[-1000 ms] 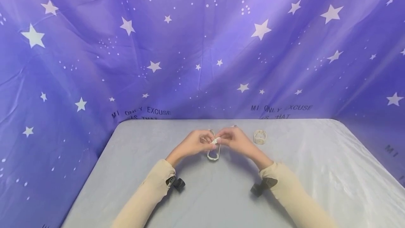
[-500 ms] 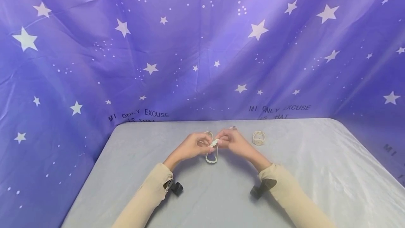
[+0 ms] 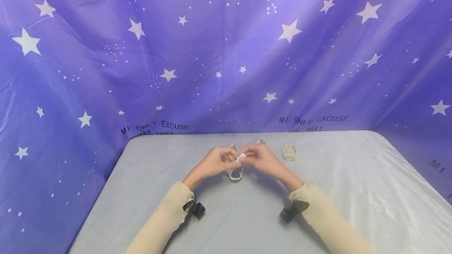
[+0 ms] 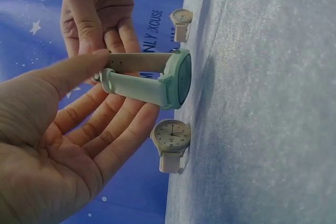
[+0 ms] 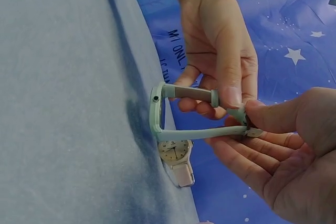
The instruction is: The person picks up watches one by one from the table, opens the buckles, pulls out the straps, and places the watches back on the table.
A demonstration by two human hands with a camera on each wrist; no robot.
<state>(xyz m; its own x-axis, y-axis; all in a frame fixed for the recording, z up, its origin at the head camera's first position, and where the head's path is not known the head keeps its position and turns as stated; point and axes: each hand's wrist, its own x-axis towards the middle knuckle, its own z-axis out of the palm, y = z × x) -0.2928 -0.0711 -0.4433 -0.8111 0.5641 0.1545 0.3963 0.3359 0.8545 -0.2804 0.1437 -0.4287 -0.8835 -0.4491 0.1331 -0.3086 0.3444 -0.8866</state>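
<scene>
Over the far middle of the table, both hands hold a mint-green wristwatch [image 3: 236,177] by its strap, the case hanging low with the strap closed in a loop. My left hand [image 3: 215,162] pinches the strap near the buckle [image 5: 254,131] between thumb and fingers. From the other side, my right hand [image 3: 262,158] pinches the strap's end [image 5: 237,113]. In the right wrist view a strap loop [image 5: 214,98] sits just below the left fingers. The dial [image 4: 185,79] faces the table, seen edge-on in the left wrist view.
A cream wristwatch [image 3: 290,153] stands on the grey cloth-covered table [image 3: 243,222], right of the hands. Two more watches show behind them: a pale one [image 3: 233,147] past the left hand and a pinkish one [image 3: 261,142] past the right. A purple starry curtain [image 3: 226,50] hangs behind.
Both hands stay together at the strap, with only small finger movements. The pinched strap end tilts a little between them, and the hanging case shifts slightly. The other watches stay put.
</scene>
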